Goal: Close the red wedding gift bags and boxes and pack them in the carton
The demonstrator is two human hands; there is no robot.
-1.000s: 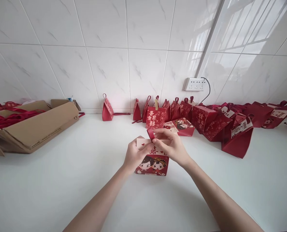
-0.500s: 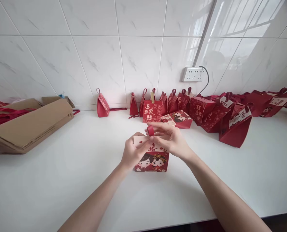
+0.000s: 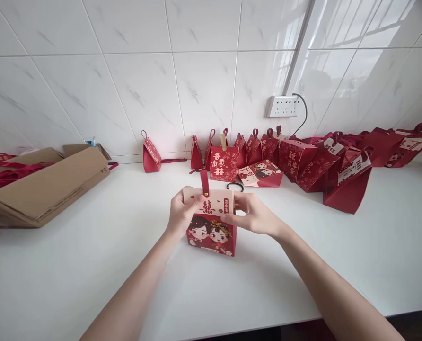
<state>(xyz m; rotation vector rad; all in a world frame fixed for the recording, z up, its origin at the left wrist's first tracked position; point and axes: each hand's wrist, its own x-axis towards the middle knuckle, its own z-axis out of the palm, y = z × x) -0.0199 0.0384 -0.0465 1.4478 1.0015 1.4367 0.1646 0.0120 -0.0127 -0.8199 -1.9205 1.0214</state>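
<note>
A small red and cream gift box (image 3: 214, 232) with two cartoon faces stands on the white table in front of me. A red ribbon strap (image 3: 205, 183) rises from its top edge, with a gold stud at the base. My left hand (image 3: 183, 213) grips the box's upper left side, thumb on the front just below the stud. On the right side, my right hand (image 3: 251, 214) holds the box's edge between thumb and fingers; some fingertips are hidden behind it. Just behind my right hand lies a black ring (image 3: 235, 187).
Several red boxes (image 3: 224, 163) stand along the tiled wall, with more piled at the right (image 3: 347, 182). An open cardboard box (image 3: 51, 189) holding red ribbons sits at the left. A power strip (image 3: 284, 106) is on the wall.
The held box has moved left and turned slightly. My right hand has come off the ribbon and down to the box's right side. The strap now stands upright, and the black ring has come into view.
</note>
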